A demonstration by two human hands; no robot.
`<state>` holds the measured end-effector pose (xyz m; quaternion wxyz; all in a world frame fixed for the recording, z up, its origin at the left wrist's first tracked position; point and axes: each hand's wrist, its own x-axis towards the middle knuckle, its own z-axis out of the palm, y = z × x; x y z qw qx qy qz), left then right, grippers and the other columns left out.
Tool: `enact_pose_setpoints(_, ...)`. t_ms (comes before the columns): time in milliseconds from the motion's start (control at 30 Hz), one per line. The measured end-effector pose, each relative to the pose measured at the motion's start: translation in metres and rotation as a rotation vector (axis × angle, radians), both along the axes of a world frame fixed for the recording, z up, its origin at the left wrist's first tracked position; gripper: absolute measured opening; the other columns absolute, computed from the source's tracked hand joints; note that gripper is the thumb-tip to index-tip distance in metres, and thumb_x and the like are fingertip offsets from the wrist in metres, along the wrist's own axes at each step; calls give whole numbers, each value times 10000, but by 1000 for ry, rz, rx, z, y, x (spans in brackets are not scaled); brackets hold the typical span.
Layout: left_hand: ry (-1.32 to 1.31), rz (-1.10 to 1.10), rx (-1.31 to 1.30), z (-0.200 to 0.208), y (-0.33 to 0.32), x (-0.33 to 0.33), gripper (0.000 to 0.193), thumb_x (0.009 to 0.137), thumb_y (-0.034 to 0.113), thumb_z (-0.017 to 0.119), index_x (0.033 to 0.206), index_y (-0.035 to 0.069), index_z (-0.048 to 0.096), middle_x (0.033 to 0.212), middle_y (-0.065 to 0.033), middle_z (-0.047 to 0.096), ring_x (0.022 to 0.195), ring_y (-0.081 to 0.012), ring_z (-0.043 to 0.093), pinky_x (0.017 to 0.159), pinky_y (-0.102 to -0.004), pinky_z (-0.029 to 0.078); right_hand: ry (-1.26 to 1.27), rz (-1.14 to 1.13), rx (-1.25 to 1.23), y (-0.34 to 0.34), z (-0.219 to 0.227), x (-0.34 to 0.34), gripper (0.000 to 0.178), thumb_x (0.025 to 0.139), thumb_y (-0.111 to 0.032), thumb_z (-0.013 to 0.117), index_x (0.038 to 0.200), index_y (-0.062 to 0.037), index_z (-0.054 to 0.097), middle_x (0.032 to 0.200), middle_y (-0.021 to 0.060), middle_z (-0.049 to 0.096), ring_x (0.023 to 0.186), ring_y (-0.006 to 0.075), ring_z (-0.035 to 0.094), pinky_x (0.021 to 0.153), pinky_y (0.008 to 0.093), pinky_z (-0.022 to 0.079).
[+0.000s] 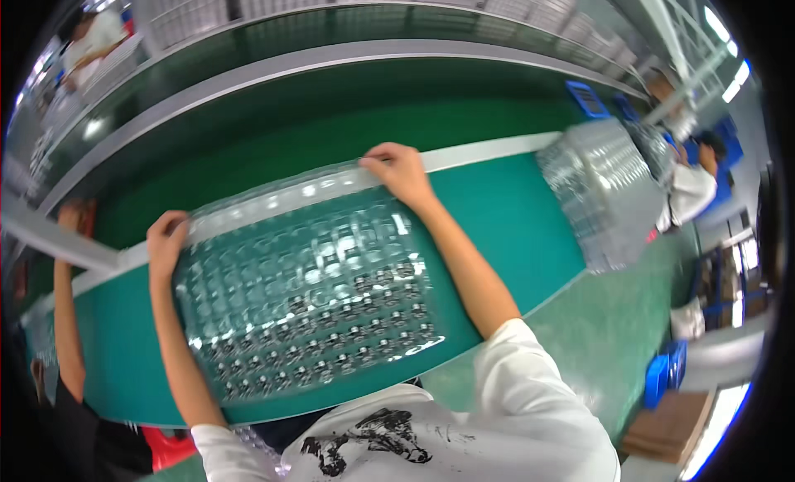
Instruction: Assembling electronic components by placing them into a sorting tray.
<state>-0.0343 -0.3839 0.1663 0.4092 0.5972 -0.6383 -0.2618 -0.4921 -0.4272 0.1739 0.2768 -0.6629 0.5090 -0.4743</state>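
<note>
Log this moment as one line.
clear tray: parts in near rows | left hand: holds far-left corner | right hand: holds far-right corner

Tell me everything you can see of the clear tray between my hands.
The tray is a broad, thin, see-through sheet, apparently plastic, with rows of shiny moulded pockets. Small dark-and-silver parts occupy the nearer rows; most farther pockets look empty. It sits slightly askew over the green bench, its far side crossing the white rail. Your left hand and right hand pinch its far edge.
</note>
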Motion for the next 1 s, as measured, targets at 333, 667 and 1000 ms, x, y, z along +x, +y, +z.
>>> enact_pose_setpoints(333,35,-32,30,7,-10,-16,127,837,52,585,947,7,628,814,5,586,771,-79,523,715,-211,415,-42,-45,44,4,14,-14,206,762,-159,728,855,18,680,794,89,683,722,163,641,671,281,506)
enact_pose_setpoints(667,27,-12,-207,17,-16,-58,186,795,119,620,942,23,683,902,-96,683,867,-158,630,794,-302,504,81,-36,31,-11,-3,-63,178,849,-157,668,962,-20,680,890,43,657,826,115,585,771,243,465)
enact_pose_setpoints(1000,-22,126,-296,10,3,-44,134,677,193,648,754,85,668,764,-63,689,750,-226,671,735,-348,497,125,42,147,-31,-19,-68,212,900,-189,625,996,-1,642,925,30,625,864,102,550,803,222,413)
